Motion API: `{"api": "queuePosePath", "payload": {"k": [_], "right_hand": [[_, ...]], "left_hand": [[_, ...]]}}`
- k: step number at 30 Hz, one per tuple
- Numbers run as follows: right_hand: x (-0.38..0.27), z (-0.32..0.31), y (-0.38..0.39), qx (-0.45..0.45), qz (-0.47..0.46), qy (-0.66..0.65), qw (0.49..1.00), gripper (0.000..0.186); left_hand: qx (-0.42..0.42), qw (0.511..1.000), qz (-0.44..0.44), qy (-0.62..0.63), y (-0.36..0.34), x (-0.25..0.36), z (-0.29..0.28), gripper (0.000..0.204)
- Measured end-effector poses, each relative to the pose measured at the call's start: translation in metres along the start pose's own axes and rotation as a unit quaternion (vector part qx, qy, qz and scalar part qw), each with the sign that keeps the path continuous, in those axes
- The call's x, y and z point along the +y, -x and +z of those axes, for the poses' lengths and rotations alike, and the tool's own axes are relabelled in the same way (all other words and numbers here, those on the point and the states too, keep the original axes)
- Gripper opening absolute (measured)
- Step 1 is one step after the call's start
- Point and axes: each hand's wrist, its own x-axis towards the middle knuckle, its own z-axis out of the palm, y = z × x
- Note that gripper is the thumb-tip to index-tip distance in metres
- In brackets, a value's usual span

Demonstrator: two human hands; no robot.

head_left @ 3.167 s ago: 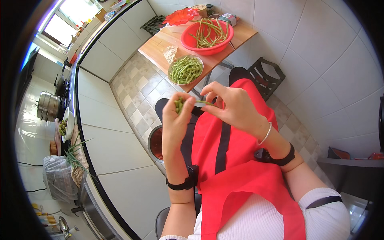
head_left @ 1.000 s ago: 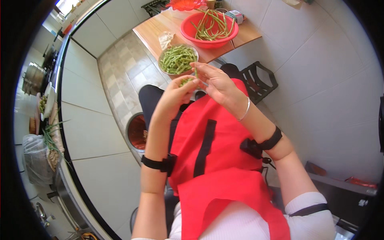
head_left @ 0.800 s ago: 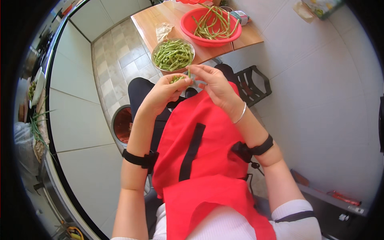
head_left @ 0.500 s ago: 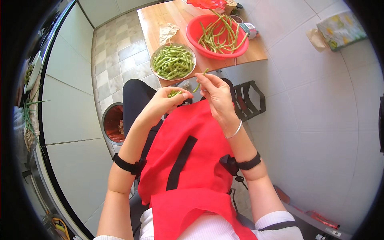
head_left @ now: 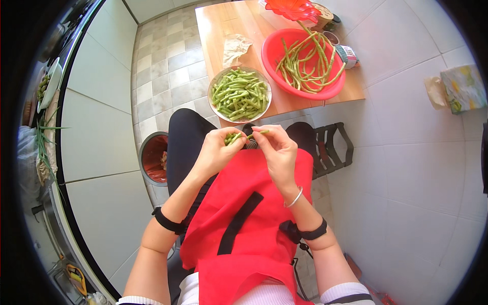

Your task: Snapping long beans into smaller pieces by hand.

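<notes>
Above my lap, my left hand is curled around several short green bean pieces. Close beside it, my right hand pinches a thin green bean between thumb and fingers. That bean spans the small gap between both hands' fingertips. Just beyond my hands, on the table's near edge, a round bowl is heaped with cut green beans. To its right, a red plastic basin holds long whole beans, some hanging over its far rim.
A wooden table bears a crumpled pale cloth or paper, a red petal-edged dish and jars. A lined bin stands left of my knee. A dark folding stool is at right, by the tiled wall.
My two hands have come closer together and lower toward my lap. The bean in my right hand went from upright to nearly level. The whole view has shifted a little.
</notes>
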Motion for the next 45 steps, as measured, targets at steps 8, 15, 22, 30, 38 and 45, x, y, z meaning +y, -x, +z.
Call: {"api": "queuePosePath", "payload": {"k": [8,15,22,30,38,45], "right_hand": [[0.010,0.018,-0.004,-0.032,-0.175,0.235,0.955,0.019],[0.008,0.022,-0.002,-0.070,-0.313,0.327,0.889,0.023],[0.011,0.035,0.002,-0.096,-0.356,0.325,0.871,0.023],[0.014,0.031,-0.012,-0.107,-0.031,0.262,0.959,0.016],[0.007,0.017,-0.011,-0.230,-0.171,0.515,0.808,0.021],[0.014,0.010,-0.007,-0.212,-0.174,0.509,0.816,0.005]], "left_hand": [[0.033,0.936,-0.152,0.316,-0.001,-0.006,-0.015,0.015],[-0.016,0.879,-0.204,0.430,0.004,-0.009,-0.019,0.009],[-0.008,0.842,-0.243,0.481,0.017,-0.005,-0.031,0.009],[0.112,0.956,0.092,-0.255,0.023,-0.015,-0.050,0.012],[0.070,0.917,0.153,-0.362,0.022,-0.013,-0.035,0.016],[0.022,0.911,0.152,-0.383,0.024,-0.009,-0.025,0.016]]}}
